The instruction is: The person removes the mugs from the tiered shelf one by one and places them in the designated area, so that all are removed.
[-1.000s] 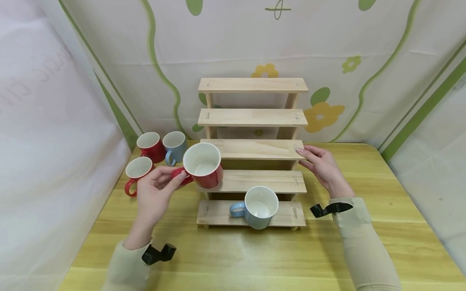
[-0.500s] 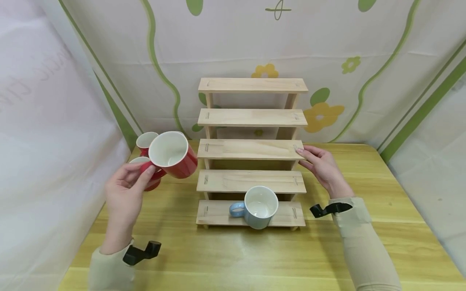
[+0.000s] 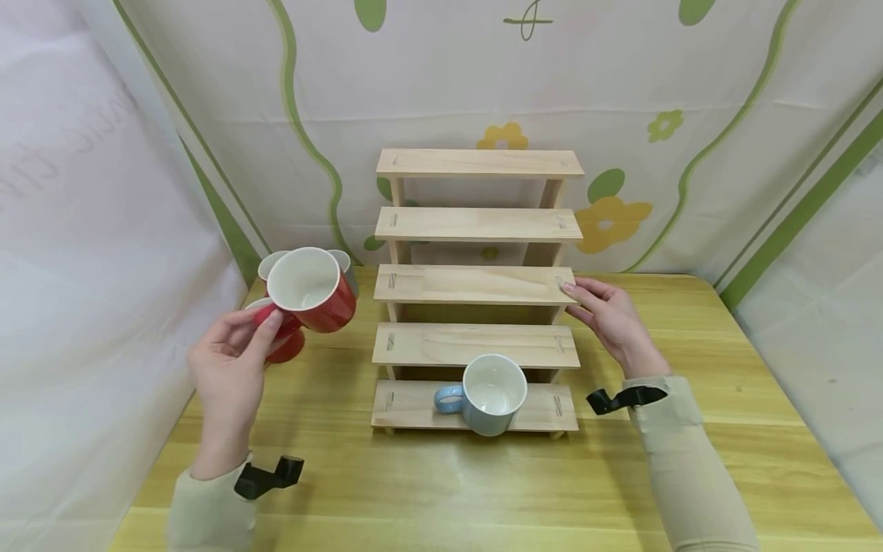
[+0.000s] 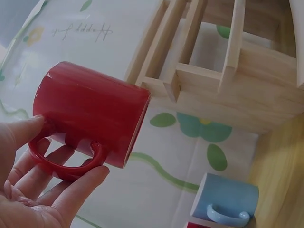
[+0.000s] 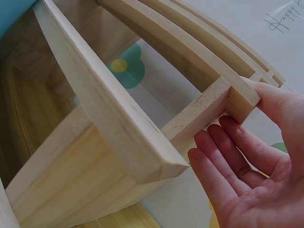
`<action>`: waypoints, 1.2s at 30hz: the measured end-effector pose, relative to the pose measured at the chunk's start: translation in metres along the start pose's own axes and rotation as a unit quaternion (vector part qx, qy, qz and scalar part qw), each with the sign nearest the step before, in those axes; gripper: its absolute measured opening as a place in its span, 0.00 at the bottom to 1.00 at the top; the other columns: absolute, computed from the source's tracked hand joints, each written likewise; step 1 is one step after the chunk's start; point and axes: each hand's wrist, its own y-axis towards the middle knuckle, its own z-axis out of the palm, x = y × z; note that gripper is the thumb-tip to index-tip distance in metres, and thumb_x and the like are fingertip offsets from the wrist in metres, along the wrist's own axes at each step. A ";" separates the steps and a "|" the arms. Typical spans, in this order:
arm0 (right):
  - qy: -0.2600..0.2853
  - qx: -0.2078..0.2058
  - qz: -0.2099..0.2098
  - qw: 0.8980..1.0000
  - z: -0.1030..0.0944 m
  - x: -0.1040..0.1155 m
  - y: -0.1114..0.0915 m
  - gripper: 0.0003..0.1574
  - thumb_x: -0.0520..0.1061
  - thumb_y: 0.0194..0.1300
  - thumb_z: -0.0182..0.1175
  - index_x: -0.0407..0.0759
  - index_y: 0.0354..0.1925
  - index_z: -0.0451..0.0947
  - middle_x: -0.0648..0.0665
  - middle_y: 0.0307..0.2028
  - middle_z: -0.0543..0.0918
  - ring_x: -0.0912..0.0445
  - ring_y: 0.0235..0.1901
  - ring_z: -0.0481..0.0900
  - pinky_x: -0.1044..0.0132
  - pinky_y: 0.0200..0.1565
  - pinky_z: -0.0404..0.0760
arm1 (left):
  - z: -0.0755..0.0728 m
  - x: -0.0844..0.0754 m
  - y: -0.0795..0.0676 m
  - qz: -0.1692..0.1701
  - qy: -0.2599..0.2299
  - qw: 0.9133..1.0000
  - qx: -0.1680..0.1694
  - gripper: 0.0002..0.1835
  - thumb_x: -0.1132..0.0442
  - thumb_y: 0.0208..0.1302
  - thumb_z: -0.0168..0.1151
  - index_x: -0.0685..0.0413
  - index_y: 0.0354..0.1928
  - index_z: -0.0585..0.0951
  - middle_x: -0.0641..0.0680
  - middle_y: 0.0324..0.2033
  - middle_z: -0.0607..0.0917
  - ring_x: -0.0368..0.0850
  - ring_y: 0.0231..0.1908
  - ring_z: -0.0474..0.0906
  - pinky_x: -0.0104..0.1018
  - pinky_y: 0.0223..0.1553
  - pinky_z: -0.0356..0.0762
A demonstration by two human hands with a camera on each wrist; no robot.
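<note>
My left hand (image 3: 231, 364) grips a red mug (image 3: 324, 307) by its handle, above the table at the left of the rack. The mug's white inside faces up toward the head view; its red side and handle fill much of the left wrist view. With thumb on top and fingers below, my right hand (image 3: 610, 318) pinches the right end of the middle board of a stepped wooden display rack (image 3: 476, 284). Its curled fingers (image 5: 228, 152) show beneath that board end in the right wrist view. On the lowest step stands a blue mug (image 3: 491, 399), handle to the left.
Behind the held mug, another red mug (image 3: 288, 349), a further red one and a second blue mug (image 4: 228, 197) stand on the wooden table (image 3: 448, 491), partly hidden. A white printed cloth (image 3: 441, 77) hangs close behind the rack, with cloth walls at both sides.
My left hand has carried the red mug leftward, away from the front of the rack, now overlapping the mugs at the back left. My right hand stays on the board.
</note>
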 end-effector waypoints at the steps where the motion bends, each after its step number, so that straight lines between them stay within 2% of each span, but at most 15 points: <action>1: -0.001 -0.001 0.000 1.000 0.000 0.000 0.000 0.28 0.46 0.70 0.68 0.31 0.60 0.74 0.44 0.54 0.78 0.59 0.49 0.82 0.68 0.53 0.82 | -0.001 0.002 0.000 -0.002 0.007 1.000 -0.005 0.14 0.74 0.61 0.71 0.76 0.47 0.82 0.61 0.44 0.89 0.50 0.41 0.88 0.40 0.42 0.85; 8: -0.006 -0.002 0.001 1.000 0.000 -0.001 0.000 0.32 0.47 0.70 0.68 0.29 0.62 0.72 0.44 0.54 0.77 0.59 0.50 0.82 0.68 0.54 0.82 | -0.006 0.015 0.002 -0.021 0.042 0.998 -0.031 0.15 0.71 0.61 0.73 0.72 0.48 0.83 0.59 0.43 0.89 0.50 0.41 0.88 0.39 0.41 0.85; 13: -0.003 -0.002 0.000 1.000 0.000 -0.001 0.001 0.30 0.46 0.70 0.68 0.30 0.61 0.73 0.44 0.54 0.77 0.59 0.49 0.82 0.69 0.53 0.82 | -0.009 0.031 0.001 -0.040 0.057 0.996 -0.056 0.14 0.70 0.61 0.74 0.70 0.46 0.83 0.54 0.39 0.90 0.46 0.40 0.88 0.35 0.40 0.85; 20: -0.002 -0.005 0.001 1.000 0.000 -0.001 0.001 0.29 0.46 0.70 0.68 0.31 0.61 0.73 0.44 0.54 0.77 0.59 0.49 0.82 0.68 0.53 0.82 | -0.011 0.058 -0.003 -0.055 0.040 0.995 -0.075 0.17 0.70 0.61 0.74 0.74 0.48 0.82 0.54 0.40 0.90 0.45 0.41 0.88 0.39 0.40 0.84; 24: -0.003 -0.005 0.003 1.000 0.000 -0.001 0.000 0.30 0.47 0.70 0.68 0.31 0.61 0.73 0.45 0.54 0.77 0.59 0.49 0.82 0.68 0.53 0.82 | -0.012 0.073 -0.006 -0.059 0.040 0.993 -0.089 0.17 0.70 0.60 0.74 0.75 0.47 0.82 0.53 0.39 0.90 0.43 0.40 0.88 0.37 0.39 0.85; 30: 0.000 -0.006 0.002 1.000 0.000 -0.001 0.001 0.28 0.47 0.69 0.68 0.32 0.60 0.74 0.44 0.54 0.77 0.59 0.49 0.82 0.68 0.53 0.82 | -0.018 0.092 -0.009 -0.076 0.065 0.989 -0.110 0.16 0.68 0.60 0.75 0.72 0.46 0.84 0.49 0.35 0.90 0.39 0.38 0.88 0.32 0.37 0.86; 36: 0.001 -0.004 0.002 1.000 0.000 -0.002 0.001 0.29 0.46 0.70 0.68 0.32 0.61 0.73 0.44 0.55 0.76 0.59 0.49 0.82 0.68 0.53 0.82 | -0.022 0.109 -0.011 -0.105 0.088 0.983 -0.123 0.18 0.64 0.61 0.76 0.71 0.47 0.83 0.49 0.35 0.90 0.36 0.38 0.87 0.30 0.39 0.85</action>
